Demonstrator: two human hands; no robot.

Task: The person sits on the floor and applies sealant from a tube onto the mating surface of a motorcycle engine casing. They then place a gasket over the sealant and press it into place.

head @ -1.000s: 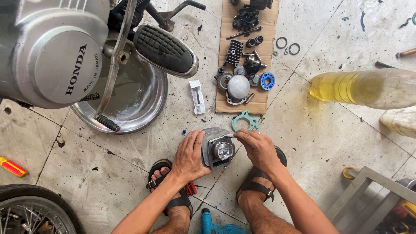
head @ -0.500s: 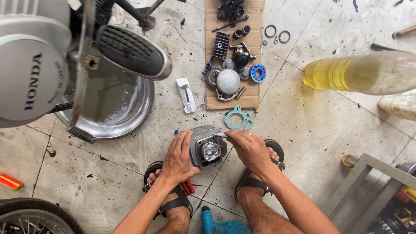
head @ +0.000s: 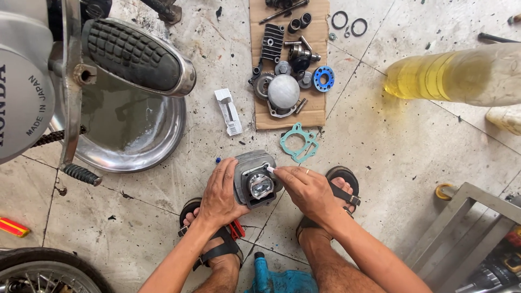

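We pinched a small white piece (head: 269, 169) between thumb and forefinger of our right hand (head: 306, 190) and held its tip against the upper right edge of the cylinder (head: 254, 178), just above the bore. The grip was pressed together on that piece alone; the other fingers curled loosely behind it. The cylinder sat on the tiled floor (head: 380, 157) between our 2 sandalled feet, its round bore facing up toward us, its finned body running up and left from the pinch. Our left hand (head: 222, 190) lay clamped over the cylinder's left side, fingers spread along the top edge and thumb low, steadying it. So the work point lay directly at the right fingertips, with the left hand touching the same part from the opposite side. Both forearms came in from the bottom of the view, angled inward, wrists bent down.

Just beyond the cylinder lay a teal gasket (head: 299, 142) flat on the floor. Farther up, a strip of cardboard (head: 260, 120) carried small engine parts, among them a domed cover (head: 284, 91) and a blue ring (head: 323, 78). A steel bowl (head: 163, 146) stood to the left under a footrest (head: 133, 54). A bottle (head: 450, 76) of yellow liquid lay well apart on the right.
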